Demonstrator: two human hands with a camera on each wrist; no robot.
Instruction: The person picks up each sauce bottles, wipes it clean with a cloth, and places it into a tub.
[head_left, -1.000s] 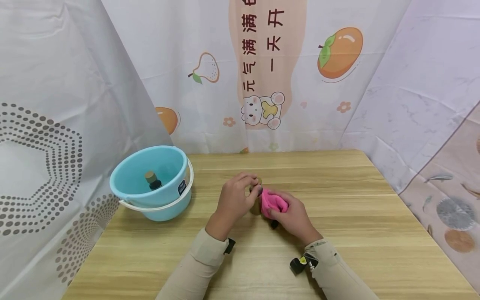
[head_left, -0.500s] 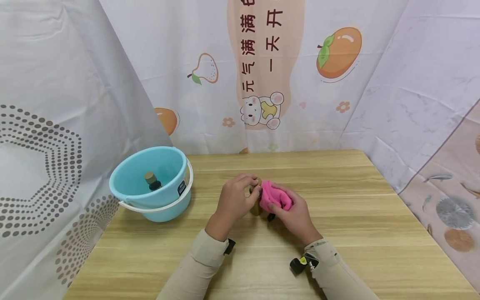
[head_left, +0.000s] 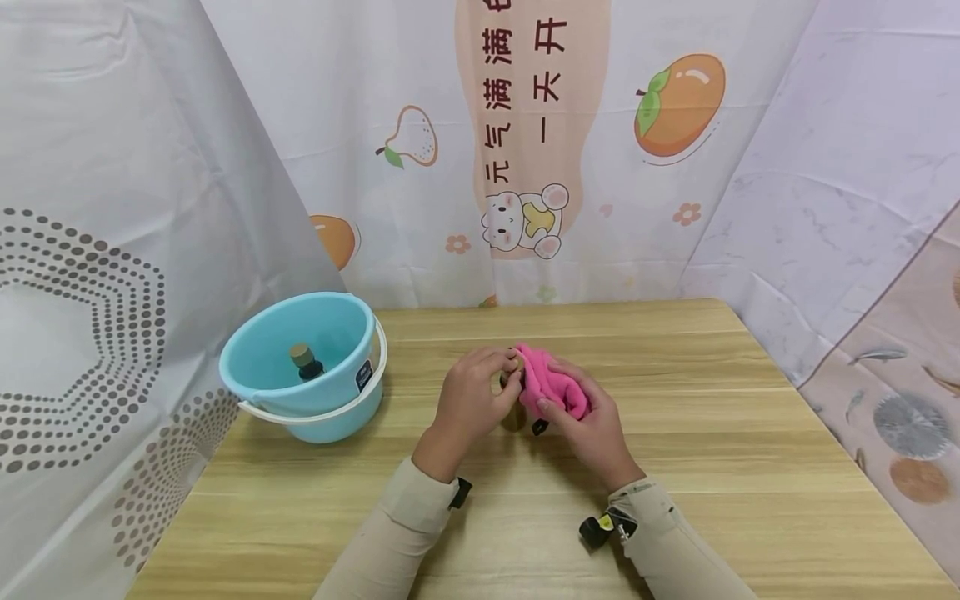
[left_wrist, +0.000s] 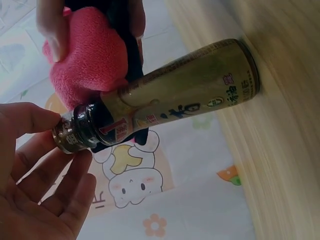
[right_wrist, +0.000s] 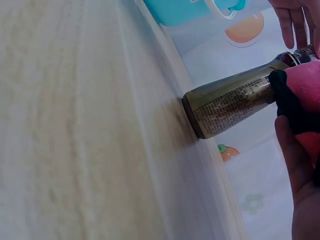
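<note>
A wood-grain table (head_left: 750, 475) stretches before a white, fruit-printed curtain (head_left: 517, 150), with a grey-dotted sheet (head_left: 82, 142) hanging at left. On the table stands a sesame oil bottle (left_wrist: 165, 100), roughly upright, pinched at its cap (left_wrist: 69, 135) by the left hand (head_left: 472, 396); the right hand (head_left: 600, 425) grips a pink-and-black cloth (head_left: 551, 383) against it. A light-blue bucket (head_left: 330, 423) holds another bottle (head_left: 306, 362).

Light-blue bucket (head_left: 330, 423) with white handle (head_left: 383, 350), capped bottle (head_left: 306, 362) inside, wood-grain table (head_left: 750, 467), fruit-printed curtain (head_left: 442, 192) behind
</note>
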